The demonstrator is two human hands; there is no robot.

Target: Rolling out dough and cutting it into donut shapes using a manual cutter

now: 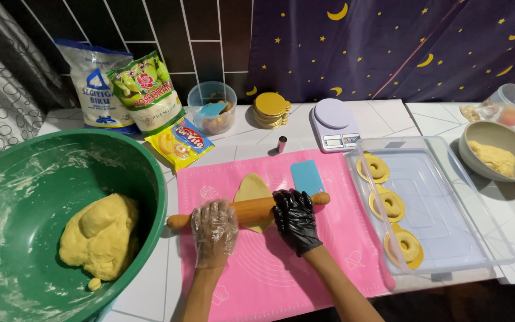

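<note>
Your left hand, in a clear plastic glove, and your right hand, in a black one, both lie curled over the wooden rolling pin. It sits across the small yellow dough piece on the pink mat. Press evenly with both palms; the dough's near edge looks hidden, so judge thickness by feel.
</note>
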